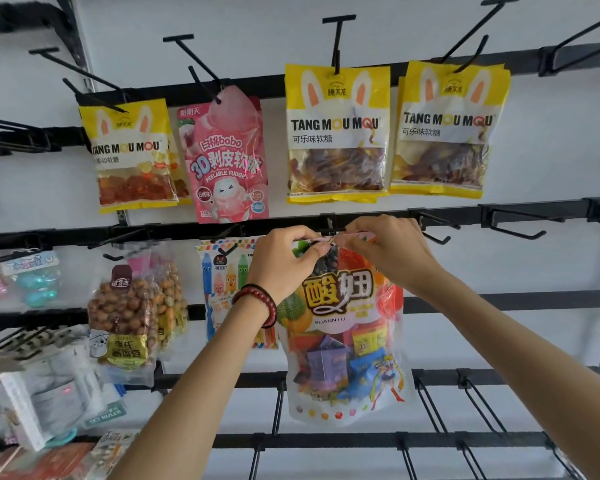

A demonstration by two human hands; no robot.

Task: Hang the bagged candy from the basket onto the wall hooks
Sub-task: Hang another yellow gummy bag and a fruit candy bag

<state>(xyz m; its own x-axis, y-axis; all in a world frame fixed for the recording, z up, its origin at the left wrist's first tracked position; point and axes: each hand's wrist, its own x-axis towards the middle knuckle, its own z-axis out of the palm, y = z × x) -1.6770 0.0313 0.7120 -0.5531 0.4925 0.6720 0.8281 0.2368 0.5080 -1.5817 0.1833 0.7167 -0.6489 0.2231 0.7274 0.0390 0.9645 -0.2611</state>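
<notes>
A large clear candy bag [347,341] with bright wrapped sweets and a fruit print hangs in front of the middle rail [174,230]. My left hand [284,261] and my right hand [392,251] both pinch its pink top edge, right at the rail. The tip of a black hook [329,233] shows between my two hands. Whether the bag's hole is on the hook is hidden by my fingers. The basket is out of view.
On the upper rail hang yellow gummy bags [336,133], [447,129], [132,157] and a pink peach fudge bag [226,157]. Peanut bags [125,317] and a crayon-print bag [222,271] hang left of my hands. Bare hooks [516,223] stick out at the right and below.
</notes>
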